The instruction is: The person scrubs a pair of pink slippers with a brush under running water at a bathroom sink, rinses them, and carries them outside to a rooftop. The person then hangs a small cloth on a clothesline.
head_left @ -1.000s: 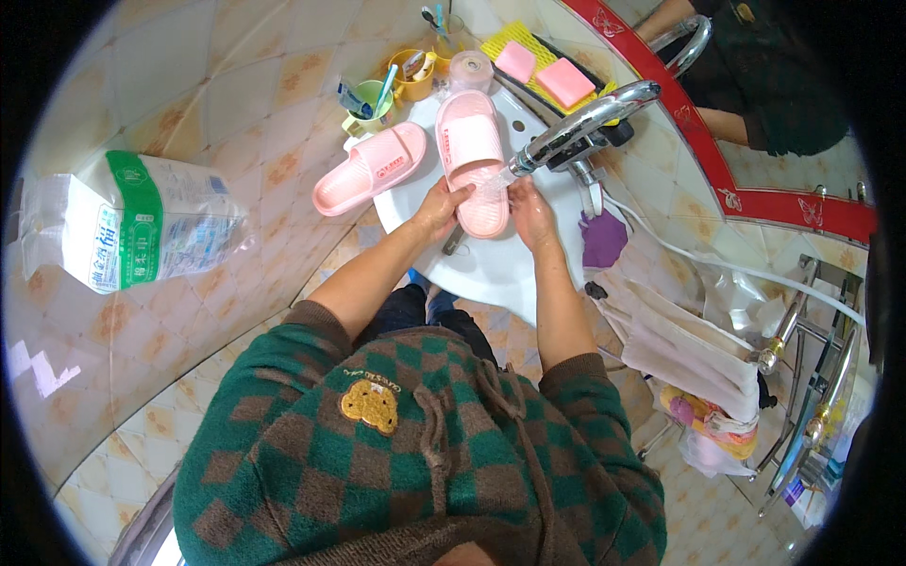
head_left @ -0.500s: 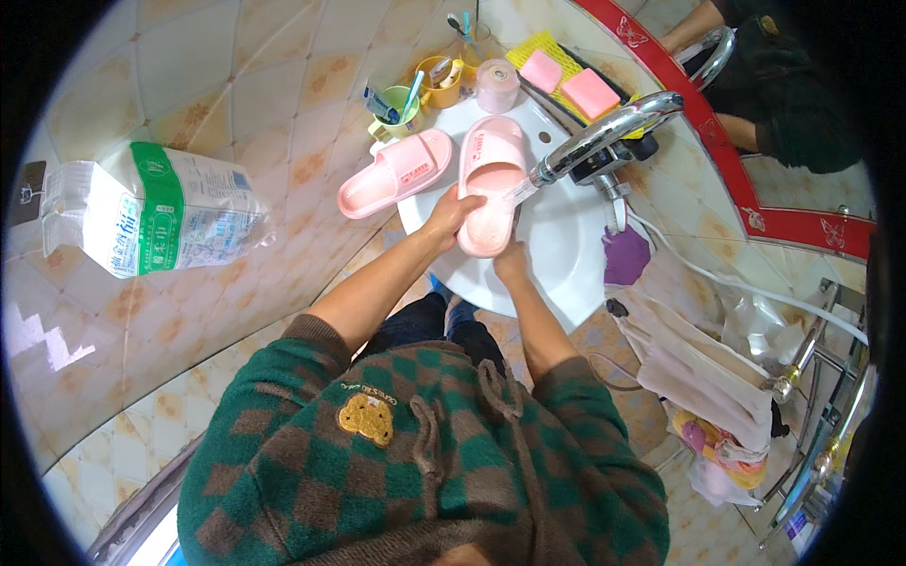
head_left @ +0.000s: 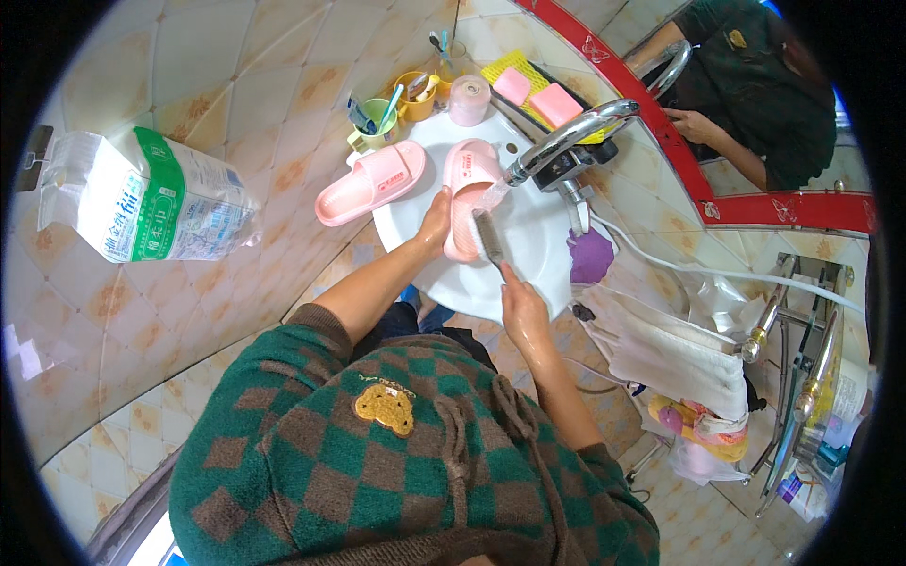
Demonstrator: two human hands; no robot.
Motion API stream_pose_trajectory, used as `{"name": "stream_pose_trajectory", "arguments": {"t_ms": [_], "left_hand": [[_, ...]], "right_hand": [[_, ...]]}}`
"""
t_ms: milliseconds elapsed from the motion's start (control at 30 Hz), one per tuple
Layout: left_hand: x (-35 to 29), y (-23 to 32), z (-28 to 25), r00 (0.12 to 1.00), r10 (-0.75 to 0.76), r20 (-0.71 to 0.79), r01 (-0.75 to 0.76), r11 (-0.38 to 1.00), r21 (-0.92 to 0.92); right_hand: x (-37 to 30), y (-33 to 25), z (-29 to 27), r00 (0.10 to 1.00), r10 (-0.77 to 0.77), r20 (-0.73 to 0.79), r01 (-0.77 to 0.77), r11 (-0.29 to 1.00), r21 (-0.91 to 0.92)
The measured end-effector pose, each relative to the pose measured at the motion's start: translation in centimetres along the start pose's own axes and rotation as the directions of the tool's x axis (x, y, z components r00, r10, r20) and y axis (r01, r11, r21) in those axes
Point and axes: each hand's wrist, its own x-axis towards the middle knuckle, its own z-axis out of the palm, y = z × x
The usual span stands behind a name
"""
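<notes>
Over the white sink, my left hand is closed on the side of a pink slipper. Water from the chrome faucet runs onto the slipper's footbed. My right hand is wrapped round the handle of a scrub brush, whose bristle end lies at the slipper's right edge. A second pink slipper rests on the left rim of the sink, apart from both hands.
Behind the sink stand a green cup, a yellow cup, a paper roll and pink sponges. A purple cloth hangs at the right rim. Towels hang on a rack; a tissue pack hangs at left.
My right hand has come out from beneath the slipper, bringing the brush into view against it. The held slipper has tilted and lowered a little. The whole view has shifted slightly.
</notes>
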Motion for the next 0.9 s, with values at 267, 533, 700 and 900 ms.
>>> {"name": "stream_pose_trajectory", "arguments": {"t_ms": [267,533,700,900], "left_hand": [[0.5,-5.0,1.8,0.977,0.073,-0.199,-0.019,0.965,0.260],[2.9,-6.7,-2.4,0.946,-0.031,-0.321,0.045,0.998,0.038],[4.2,-6.8,-4.2,0.957,-0.012,-0.290,0.036,0.996,0.078],[3.4,-3.9,-2.6,0.973,-0.049,-0.224,0.064,0.996,0.061]], "right_hand": [[10.9,-1.3,2.7,0.985,-0.002,-0.172,0.011,0.999,0.051],[10.9,-1.4,4.0,0.996,0.021,0.087,-0.014,0.997,-0.071],[11.3,-2.0,3.7,0.990,0.088,0.111,-0.080,0.994,-0.072],[9.7,-1.5,4.9,0.999,0.025,-0.046,-0.026,1.000,-0.001]]}}
